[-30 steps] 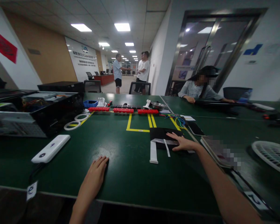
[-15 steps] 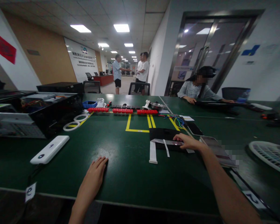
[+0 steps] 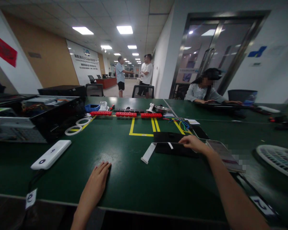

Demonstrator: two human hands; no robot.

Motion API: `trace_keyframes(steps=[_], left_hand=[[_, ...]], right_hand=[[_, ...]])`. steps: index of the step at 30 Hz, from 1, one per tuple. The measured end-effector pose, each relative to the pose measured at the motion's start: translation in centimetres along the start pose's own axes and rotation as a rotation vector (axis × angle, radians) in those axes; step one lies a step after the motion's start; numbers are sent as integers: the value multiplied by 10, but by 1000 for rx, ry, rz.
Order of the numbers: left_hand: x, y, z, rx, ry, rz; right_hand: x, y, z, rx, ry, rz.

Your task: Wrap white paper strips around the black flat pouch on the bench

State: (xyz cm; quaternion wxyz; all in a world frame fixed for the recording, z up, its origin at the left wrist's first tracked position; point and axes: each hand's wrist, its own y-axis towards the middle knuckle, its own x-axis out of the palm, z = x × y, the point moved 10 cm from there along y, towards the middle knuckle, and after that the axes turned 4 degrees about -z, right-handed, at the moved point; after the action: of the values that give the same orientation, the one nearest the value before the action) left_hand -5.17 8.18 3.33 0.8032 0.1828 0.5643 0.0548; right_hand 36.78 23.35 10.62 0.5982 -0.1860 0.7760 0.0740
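Note:
My left hand (image 3: 96, 182) lies flat on the green table (image 3: 124, 179), fingers stretched out and holding nothing. Farther right, my right hand (image 3: 194, 143) pinches one end of a white flat ribbon cable (image 3: 148, 153). The cable runs left over a black flat piece (image 3: 175, 150), seen nearly edge-on along its middle stretch. Its wide end with a connector hangs down or rests to the left of the black piece; contact with the table is unclear. A short white strip (image 3: 170, 146) sticks out below the cable's middle.
An opened computer case (image 3: 38, 118) stands at the left, near white rings (image 3: 73, 130) and a white power bank (image 3: 51, 155). Red strips (image 3: 126, 114) line the back. Coloured wires (image 3: 183, 124), phones (image 3: 200, 132) and a white racket-like grid (image 3: 278, 159) lie right. A person (image 3: 204, 89) sits opposite.
The ribbon cable has turned nearly edge-on, and its connector end has swung left. My right hand has shifted slightly; my left hand stays put.

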Motion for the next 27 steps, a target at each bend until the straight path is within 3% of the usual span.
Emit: trace_keyframes(steps=[4, 9, 12, 16, 22, 25, 27], left_hand=[[2, 0, -1, 4, 13, -8], [2, -1, -1, 15, 9, 4], [2, 0, -1, 15, 8, -8], [2, 0, -1, 14, 6, -7], [2, 0, -2, 22, 6, 5], [2, 0, -1, 22, 8, 1], [1, -1, 0, 20, 6, 4]], right_hand=[[-36, -13, 12, 82, -33, 272], [-75, -56, 42, 448, -170, 645], [-77, -76, 60, 614, -163, 726], [-70, -83, 80, 706, -152, 726], [-68, -67, 67, 598, -207, 692], [-63, -43, 42, 422, -201, 635], [-48, -20, 20, 233, -157, 512]])
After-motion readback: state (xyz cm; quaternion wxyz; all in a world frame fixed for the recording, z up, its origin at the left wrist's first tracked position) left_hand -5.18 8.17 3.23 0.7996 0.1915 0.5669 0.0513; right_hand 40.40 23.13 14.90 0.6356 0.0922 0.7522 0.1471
